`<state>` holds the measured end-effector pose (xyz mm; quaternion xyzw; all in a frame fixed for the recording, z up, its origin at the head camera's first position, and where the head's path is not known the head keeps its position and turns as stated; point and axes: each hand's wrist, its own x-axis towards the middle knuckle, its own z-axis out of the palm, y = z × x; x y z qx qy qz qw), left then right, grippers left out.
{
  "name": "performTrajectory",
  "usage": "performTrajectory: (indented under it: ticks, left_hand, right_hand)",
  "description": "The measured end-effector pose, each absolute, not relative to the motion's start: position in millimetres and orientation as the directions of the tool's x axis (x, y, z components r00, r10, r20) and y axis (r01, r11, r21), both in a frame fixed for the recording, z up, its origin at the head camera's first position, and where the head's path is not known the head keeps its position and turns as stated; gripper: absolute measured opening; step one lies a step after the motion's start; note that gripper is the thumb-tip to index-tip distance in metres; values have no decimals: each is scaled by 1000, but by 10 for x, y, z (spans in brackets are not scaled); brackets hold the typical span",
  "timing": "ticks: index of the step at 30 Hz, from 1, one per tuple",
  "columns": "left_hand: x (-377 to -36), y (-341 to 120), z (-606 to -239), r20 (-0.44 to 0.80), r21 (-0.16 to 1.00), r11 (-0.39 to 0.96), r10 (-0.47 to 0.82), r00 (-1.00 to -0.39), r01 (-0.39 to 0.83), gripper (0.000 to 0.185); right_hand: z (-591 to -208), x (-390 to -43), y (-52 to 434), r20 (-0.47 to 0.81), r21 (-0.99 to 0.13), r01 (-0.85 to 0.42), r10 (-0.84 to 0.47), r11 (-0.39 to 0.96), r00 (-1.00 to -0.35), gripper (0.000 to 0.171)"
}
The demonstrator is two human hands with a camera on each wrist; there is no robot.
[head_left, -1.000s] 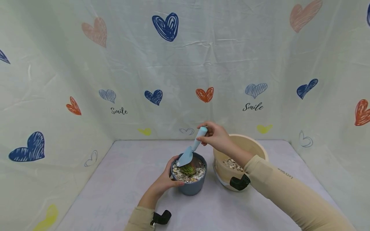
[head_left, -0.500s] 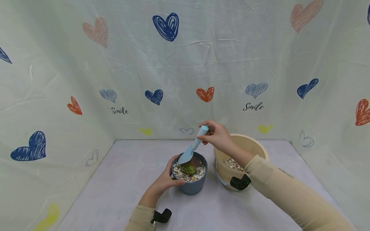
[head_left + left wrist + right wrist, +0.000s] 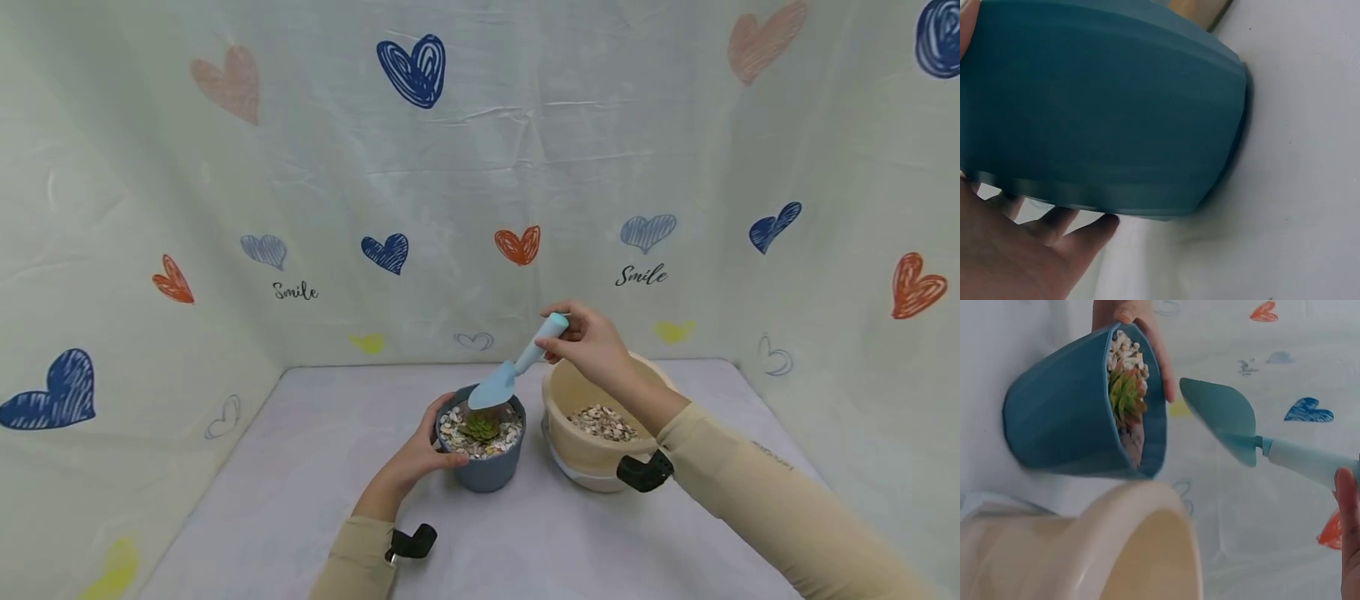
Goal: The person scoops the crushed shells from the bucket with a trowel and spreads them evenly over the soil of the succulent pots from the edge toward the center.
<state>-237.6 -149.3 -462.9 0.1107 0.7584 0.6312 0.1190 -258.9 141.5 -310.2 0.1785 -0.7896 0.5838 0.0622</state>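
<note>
head view: the trowel [image 3: 517, 371] has been lifted off the stones since a moment ago and is now held just above the pot [image 3: 482, 454], its blade empty, so this scoop looks delivered. the right hand [image 3: 592, 346] pinches the trowel handle; the left hand [image 3: 416, 457] is curled round the pot, beside the bucket [image 3: 600, 462] on the tabletop [image 3: 315, 467].

1. A cream bowl [image 3: 592, 454] holding small pebbles [image 3: 603, 422] stands just right of the left hand [image 3: 420, 454], below the right hand [image 3: 592, 346].
2. A pale table [image 3: 300, 500] carries it.
3. A white backdrop [image 3: 480, 167] printed with hearts and "Smile" rises behind both hands.
</note>
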Motion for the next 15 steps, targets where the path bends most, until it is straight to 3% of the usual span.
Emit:
performTrajectory:
  ticks: [8,15]
  left_hand:
    - [-2333,-1437,-4442,121,922,318,300,-946,219,113]
    - [-2251,-1165,-4143,245,849,407,261,-934,337,106]
  right_hand:
    - [-3132,-2555,1837,381,-899,-415,-215,139,-899,39]
    - [-3187,-2503,2193,361,-927,-374,-186,38,-914,29]
